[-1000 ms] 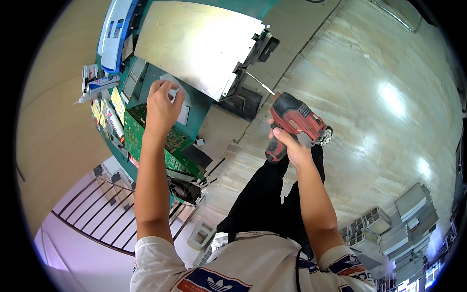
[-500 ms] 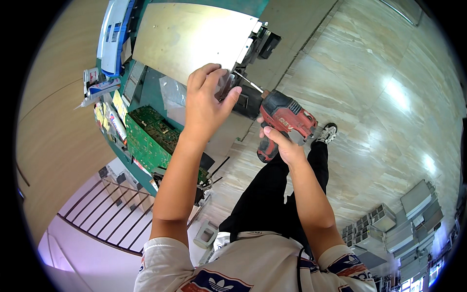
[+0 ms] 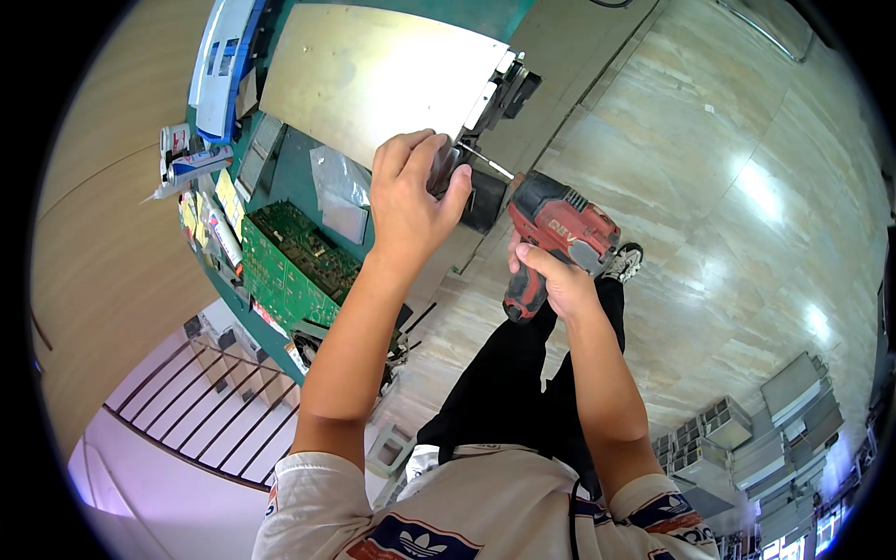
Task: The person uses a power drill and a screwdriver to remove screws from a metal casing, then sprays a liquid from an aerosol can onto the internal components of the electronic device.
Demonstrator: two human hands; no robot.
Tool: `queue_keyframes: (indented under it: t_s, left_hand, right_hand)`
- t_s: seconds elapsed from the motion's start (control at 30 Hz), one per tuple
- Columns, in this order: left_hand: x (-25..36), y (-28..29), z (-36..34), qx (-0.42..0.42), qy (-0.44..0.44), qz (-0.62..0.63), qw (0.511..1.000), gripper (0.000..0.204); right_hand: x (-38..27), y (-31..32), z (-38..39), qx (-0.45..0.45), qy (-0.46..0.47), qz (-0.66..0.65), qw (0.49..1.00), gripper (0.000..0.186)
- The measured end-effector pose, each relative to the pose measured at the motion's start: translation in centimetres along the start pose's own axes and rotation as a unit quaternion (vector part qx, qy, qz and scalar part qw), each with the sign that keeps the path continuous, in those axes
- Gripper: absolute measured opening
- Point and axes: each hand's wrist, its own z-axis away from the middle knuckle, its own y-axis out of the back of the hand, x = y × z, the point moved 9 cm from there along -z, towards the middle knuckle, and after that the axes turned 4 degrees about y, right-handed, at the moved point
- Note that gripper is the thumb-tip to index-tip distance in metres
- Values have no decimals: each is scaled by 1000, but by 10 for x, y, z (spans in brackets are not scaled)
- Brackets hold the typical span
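A flat, pale metal cover (image 3: 383, 70) tops a unit on the green bench, with dark fittings (image 3: 513, 89) along its right end. At its near right corner, my left hand (image 3: 411, 210) curls its fingers and thumb around a dark, shiny part (image 3: 445, 171); the palm hides most of that part. My right hand (image 3: 558, 280) grips a red and black cordless driver (image 3: 567, 229) by its handle. From the driver, a long thin bit (image 3: 493, 166) points up and left to the corner, its tip close beside my left fingers. Whether the tip touches a screw is too small to tell.
A green circuit board (image 3: 285, 266) stands on the bench near my left forearm, beside a clear plastic bag (image 3: 341, 187). Further left are tubes (image 3: 201, 163) and a blue and white panel (image 3: 222, 70). Tiled floor (image 3: 709, 187) lies right of the bench.
The bench, both hands and the driver all appear slightly further right and lower in view. Both hands keep their grips, and the bit still points at the same corner.
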Motion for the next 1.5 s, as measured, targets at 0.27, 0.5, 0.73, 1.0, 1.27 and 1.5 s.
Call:
queue_keyframes:
  t_s: [0.27, 0.5, 0.73, 1.0, 1.27, 1.5]
  left_hand:
    - [-1, 0, -1, 9, -6, 5, 1000, 32]
    - [16, -7, -2, 30, -54, -31, 998, 26]
    - [19, -11, -9, 55, -49, -54, 996, 20]
    - [32, -8, -10, 75, -93, -49, 992, 21]
    - [9, 48, 22, 34, -55, 7, 998, 18]
    - [-185, 36, 94, -3, 410, 220, 885, 17]
  right_hand:
    - [8, 3, 4, 3, -4, -18, 1000, 25]
    - [7, 6, 6, 3, -2, -21, 1000, 27]
    - [-4, 10, 7, 25, -18, -36, 999, 30]
    - [-21, 15, 14, 39, -1, -28, 999, 39]
    - [-30, 15, 42, -38, -50, 21, 998, 47]
    - [-4, 12, 59, -65, -83, 83, 991, 40]
